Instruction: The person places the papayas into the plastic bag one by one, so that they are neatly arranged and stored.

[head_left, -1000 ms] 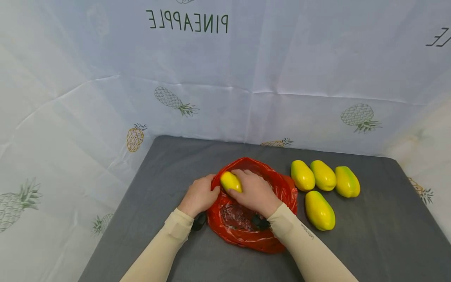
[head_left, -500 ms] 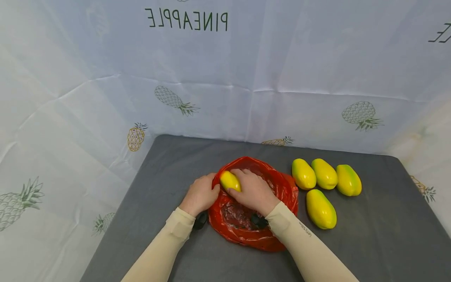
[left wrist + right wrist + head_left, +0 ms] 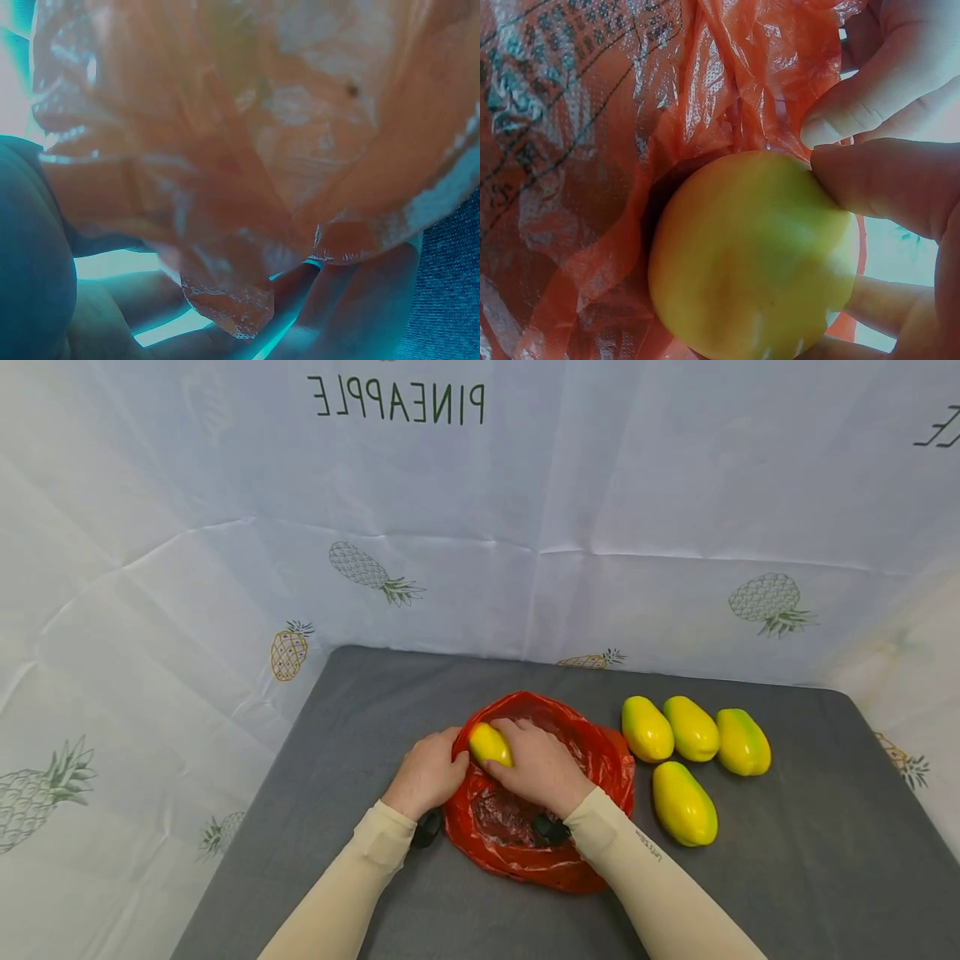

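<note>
One grey surface [image 3: 360,710] carries a red plastic bag [image 3: 517,867], its mouth spread wide; its depths are too shadowed to tell what lies there. The left hand [image 3: 424,777] pinches it at ten o'clock between fingers and thumb. The right hand [image 3: 542,766], inside the mouth, grasps a yellow fruit [image 3: 490,745] toward eleven o'clock. Outside, three yellow-green fruits [image 3: 691,729] lie at two o'clock, another fruit [image 3: 685,804] at three.

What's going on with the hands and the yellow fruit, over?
Left fingers gripping rim of red bag. Right fingers around yellow fruit, inside bag's open mouth. Nothing seen blocking; four more fruits lying right of bag.
</note>
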Demonstrator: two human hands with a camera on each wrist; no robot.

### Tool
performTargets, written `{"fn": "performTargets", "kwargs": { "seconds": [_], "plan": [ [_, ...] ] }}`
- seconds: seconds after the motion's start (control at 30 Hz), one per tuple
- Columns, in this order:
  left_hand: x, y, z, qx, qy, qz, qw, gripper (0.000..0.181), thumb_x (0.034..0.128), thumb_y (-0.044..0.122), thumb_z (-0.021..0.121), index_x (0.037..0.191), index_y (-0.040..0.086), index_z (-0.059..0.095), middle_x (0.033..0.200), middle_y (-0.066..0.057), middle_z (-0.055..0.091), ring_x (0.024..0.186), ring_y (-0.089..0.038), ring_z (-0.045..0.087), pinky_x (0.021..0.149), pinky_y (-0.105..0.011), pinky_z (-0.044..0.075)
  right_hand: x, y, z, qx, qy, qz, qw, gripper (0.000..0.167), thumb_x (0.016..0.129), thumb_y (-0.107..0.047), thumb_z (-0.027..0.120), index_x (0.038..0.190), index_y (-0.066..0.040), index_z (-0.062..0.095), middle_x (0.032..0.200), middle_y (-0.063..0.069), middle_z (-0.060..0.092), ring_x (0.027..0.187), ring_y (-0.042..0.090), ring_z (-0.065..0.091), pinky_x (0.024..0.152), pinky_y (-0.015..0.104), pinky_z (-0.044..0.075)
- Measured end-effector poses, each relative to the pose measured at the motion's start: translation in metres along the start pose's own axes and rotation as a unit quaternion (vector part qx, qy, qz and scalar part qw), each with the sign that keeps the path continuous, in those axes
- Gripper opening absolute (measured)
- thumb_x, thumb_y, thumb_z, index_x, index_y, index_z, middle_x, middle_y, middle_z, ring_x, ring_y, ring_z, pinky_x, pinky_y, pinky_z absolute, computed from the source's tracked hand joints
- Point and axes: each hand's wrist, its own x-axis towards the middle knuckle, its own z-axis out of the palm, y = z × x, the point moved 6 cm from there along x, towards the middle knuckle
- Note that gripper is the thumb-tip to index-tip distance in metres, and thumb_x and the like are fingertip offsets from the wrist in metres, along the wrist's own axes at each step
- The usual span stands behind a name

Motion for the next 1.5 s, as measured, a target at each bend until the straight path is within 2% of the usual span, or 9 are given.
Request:
{"fn": "performTargets", "kwargs": {
  "seconds": [0.17,0.3,0.5,0.57,0.8,1.03,1.27,1.4,1.5],
  "plan": [
    [0.001,0.000,0.003,-0.006,-0.005,0.000,1.0000,0.033,0.1051,0.017,0.065,0.134,0.001,0.069,0.112,-0.016,0.076,0.083,-0.025,0.067,0.083,-0.047,0.064,-0.002,0.001,-0.002,-0.001,-0.010,0.007,0.9999,0.068,0.096,-0.048,0.079,0.152,-0.017,0.058,0.129,0.006,0.072,0.094,0.020,0.066,0.090,0.043,0.061],
    [0.002,-0.002,0.004,-0.010,-0.005,-0.002,0.9999,0.034,0.1052,0.018,0.065,0.135,0.001,0.068,0.114,-0.016,0.076,0.085,-0.026,0.067,0.085,-0.048,0.064,-0.007,-0.001,-0.010,-0.002,-0.013,0.013,0.9998,0.073,0.097,-0.055,0.074,0.157,-0.019,0.054,0.142,0.006,0.069,0.103,0.022,0.069,0.093,0.045,0.062],
    [0.000,-0.003,0.001,-0.014,-0.002,0.001,0.9999,0.034,0.1051,0.017,0.065,0.135,0.002,0.069,0.116,-0.016,0.076,0.086,-0.026,0.067,0.085,-0.047,0.064,-0.026,-0.002,-0.043,-0.004,0.014,-0.007,0.9999,0.072,0.099,-0.052,0.074,0.158,-0.016,0.055,0.155,0.010,0.063,0.126,0.030,0.071,0.105,0.054,0.059],
    [-0.001,-0.003,0.001,-0.018,-0.002,0.001,0.9998,0.034,0.1050,0.017,0.064,0.135,0.002,0.069,0.115,-0.016,0.076,0.085,-0.025,0.067,0.084,-0.046,0.063,-0.036,0.001,-0.055,-0.010,0.026,-0.010,0.9996,0.071,0.099,-0.052,0.074,0.157,-0.015,0.056,0.155,0.011,0.063,0.127,0.031,0.071,0.104,0.055,0.060],
    [0.000,-0.005,-0.001,-0.016,-0.005,-0.002,0.9999,0.034,0.1050,0.018,0.065,0.135,0.004,0.069,0.113,-0.014,0.076,0.083,-0.024,0.066,0.080,-0.043,0.062,-0.070,0.032,-0.088,-0.021,0.061,0.026,0.9976,0.068,0.101,-0.054,0.071,0.155,-0.016,0.058,0.152,0.011,0.065,0.126,0.033,0.071,0.099,0.057,0.061],
    [0.002,-0.005,0.001,-0.011,-0.009,-0.001,0.9999,0.036,0.1048,0.019,0.064,0.138,0.004,0.069,0.118,-0.015,0.077,0.089,-0.026,0.068,0.087,-0.048,0.062,-0.107,0.067,-0.110,-0.032,0.076,0.071,0.9941,0.067,0.102,-0.051,0.071,0.154,-0.010,0.057,0.152,0.016,0.065,0.123,0.038,0.072,0.098,0.061,0.060],
    [0.002,-0.006,0.001,-0.010,-0.010,-0.006,0.9999,0.036,0.1048,0.019,0.064,0.137,0.003,0.068,0.117,-0.016,0.076,0.087,-0.026,0.067,0.087,-0.048,0.062,-0.133,0.096,-0.111,-0.037,0.072,0.129,0.9883,0.074,0.101,-0.055,0.071,0.155,-0.007,0.056,0.151,0.022,0.064,0.134,0.048,0.062,0.103,0.071,0.053],
    [0.003,-0.007,0.002,-0.010,-0.010,-0.008,0.9999,0.039,0.1048,0.021,0.065,0.139,0.003,0.068,0.119,-0.016,0.076,0.089,-0.027,0.068,0.090,-0.049,0.062,-0.146,0.111,-0.109,-0.040,0.079,0.141,0.9860,0.077,0.100,-0.060,0.070,0.153,-0.006,0.056,0.148,0.025,0.064,0.132,0.049,0.062,0.101,0.072,0.052],
    [0.004,-0.007,0.003,-0.008,-0.009,-0.008,0.9999,0.038,0.1049,0.021,0.065,0.138,0.003,0.068,0.118,-0.015,0.076,0.089,-0.026,0.067,0.089,-0.048,0.062,-0.153,0.122,-0.105,-0.048,0.083,0.150,0.9841,0.077,0.098,-0.054,0.074,0.153,-0.003,0.056,0.147,0.028,0.063,0.129,0.051,0.062,0.100,0.073,0.052]
  ]
}}
